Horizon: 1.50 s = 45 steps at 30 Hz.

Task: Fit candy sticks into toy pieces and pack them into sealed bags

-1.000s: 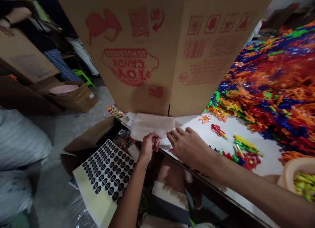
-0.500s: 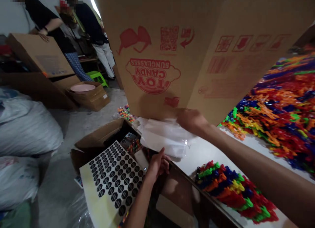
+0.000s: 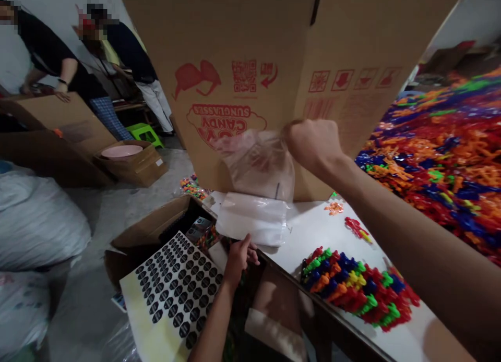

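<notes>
A clear plastic bag [image 3: 262,166] hangs from my right hand [image 3: 315,145], whose fingers are closed on its upper corner. It is held up in front of a cardboard box [image 3: 250,38] with upside-down red print. Below it, a stack of flat plastic bags [image 3: 252,221] lies on the white table [image 3: 309,231]. My left hand [image 3: 240,257] hovers by the table's edge just under the stack, empty, with the thumb and fingers apart. To the right, small colourful plastic toys [image 3: 360,289] are lined up in a block.
A sheet of black round stickers [image 3: 176,289] rests over an open carton [image 3: 152,224] at the left. A big heap of bright toys [image 3: 442,184] covers the right side. White sacks [image 3: 39,216] lie on the floor. Two people stand behind, one handling a carton [image 3: 74,119].
My right hand has risen from the stack, lifting one plastic bag off it. My left hand has stayed near the table's edge. The view has shifted a little to the right.
</notes>
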Motion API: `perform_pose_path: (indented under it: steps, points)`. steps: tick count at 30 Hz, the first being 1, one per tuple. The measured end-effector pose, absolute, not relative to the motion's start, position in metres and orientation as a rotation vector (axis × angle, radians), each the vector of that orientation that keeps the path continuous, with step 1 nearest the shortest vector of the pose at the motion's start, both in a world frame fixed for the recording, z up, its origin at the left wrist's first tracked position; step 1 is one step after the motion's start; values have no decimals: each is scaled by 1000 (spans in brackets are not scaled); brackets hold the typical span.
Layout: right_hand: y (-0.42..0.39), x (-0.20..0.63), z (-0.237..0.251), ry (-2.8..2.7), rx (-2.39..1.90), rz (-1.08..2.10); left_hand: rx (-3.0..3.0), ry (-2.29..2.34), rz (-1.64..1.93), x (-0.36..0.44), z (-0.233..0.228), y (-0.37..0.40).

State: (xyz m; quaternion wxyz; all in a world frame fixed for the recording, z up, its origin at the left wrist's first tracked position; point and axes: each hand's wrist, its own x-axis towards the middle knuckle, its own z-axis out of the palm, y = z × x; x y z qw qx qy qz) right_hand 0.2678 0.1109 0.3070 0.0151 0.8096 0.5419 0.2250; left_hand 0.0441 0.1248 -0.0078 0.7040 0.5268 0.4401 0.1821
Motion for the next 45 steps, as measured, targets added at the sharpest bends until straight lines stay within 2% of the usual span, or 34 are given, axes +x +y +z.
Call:
perform_pose_path:
  steps: [3,6,9,11,15,19,23,25,28,34,36,39,45]
  points:
    - [71,243,320,1636,2649,950,1254,939,487,39,12,119]
    - [18,196,291,1708,2666,972,1293,831,588,25,50,107]
    - [-25,154,232,2161,2603,510,1376,628,634,8,94,96]
    - [-44,140,193,2252,2705,241,1491,573,625,3,114,91]
    - [-67,134,141,2278,3086,-229,1632,628,529,-1,114,80]
    - [-84,136,120,2223,3426,-714,1652,656,406,-17,100,64]
    - [-101,136,107,1933,3565,-1098,1699,761,264,-39,112,49]
    - [-108,133,101,1863,3447,-1346,1812,836,194,-48,125,44]
    - [-111,122,97,1882,3042,-1714,2013,901,27,-58,141,36]
    - [-74,94,96,2031,2594,-1620,2118,1040,-340,-69,150,25]
    - [-58,92,93,2009,2600,-1581,2106,1089,-398,-77,149,33]
    - [-47,99,91,1844,2753,-1340,2017,1234,-463,-97,149,53]
    - [-78,103,108,1689,2751,-1021,2106,1527,-588,-120,168,62]
